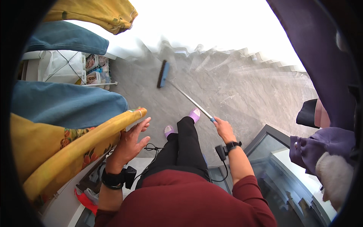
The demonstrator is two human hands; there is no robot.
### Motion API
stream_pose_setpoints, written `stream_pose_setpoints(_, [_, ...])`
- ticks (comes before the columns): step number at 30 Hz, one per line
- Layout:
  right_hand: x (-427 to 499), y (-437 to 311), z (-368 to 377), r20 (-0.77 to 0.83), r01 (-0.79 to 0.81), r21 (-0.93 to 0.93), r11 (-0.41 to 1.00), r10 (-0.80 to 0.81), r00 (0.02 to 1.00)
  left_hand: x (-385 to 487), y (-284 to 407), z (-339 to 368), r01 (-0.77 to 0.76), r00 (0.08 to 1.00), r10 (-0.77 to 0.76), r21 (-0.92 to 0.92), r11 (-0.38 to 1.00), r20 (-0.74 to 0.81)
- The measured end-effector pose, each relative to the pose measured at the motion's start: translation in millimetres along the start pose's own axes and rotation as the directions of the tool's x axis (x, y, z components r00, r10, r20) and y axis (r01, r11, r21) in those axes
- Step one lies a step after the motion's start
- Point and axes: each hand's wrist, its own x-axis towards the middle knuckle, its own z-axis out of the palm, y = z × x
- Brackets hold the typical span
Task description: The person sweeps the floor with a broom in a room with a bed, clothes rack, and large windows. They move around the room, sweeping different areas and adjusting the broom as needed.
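My right hand [224, 129] grips the blue upper end of a long-handled broom's metal handle [195, 104]. The handle slants forward and left to a blue broom head [163, 74] with dark bristles, over the grey marble-look floor [227, 85]. Whether the bristles touch the floor I cannot tell. My left hand [132, 143] is raised with its fingers apart and holds nothing. It is right beside the sleeve or leg of a hanging yellow floral garment [93, 144], possibly brushing it.
Blue garments [71, 102] hang at the left, near a white rack [99, 84] with bags. Sheer white curtains [215, 37] reach the floor ahead. At the right are a grey-framed glass door [266, 142] and hanging purple clothing [320, 144]. Cables hang by my wrists.
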Motion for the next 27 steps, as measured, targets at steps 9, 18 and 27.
stream_pose_setpoints(9, [-29, 89, -78, -0.106, -0.210, -0.042, 0.977, 0.204, 0.973, -62, -56, 0, 0.146, 0.989, -0.145, 0.027, 0.989, -0.038])
stream_pose_setpoints(18, [-36, 149, -117, -0.328, -0.452, -0.277, 0.848, 0.358, 0.874, -97, -67, 30, 0.038, 0.999, -0.042, 0.108, 0.993, 0.033])
stream_pose_setpoints(27, [-140, 78, 39, -0.258, -0.050, -0.023, 0.999, 0.042, 0.965, -108, -64, 44, -0.113, 0.985, 0.064, 0.317, 0.942, 0.161])
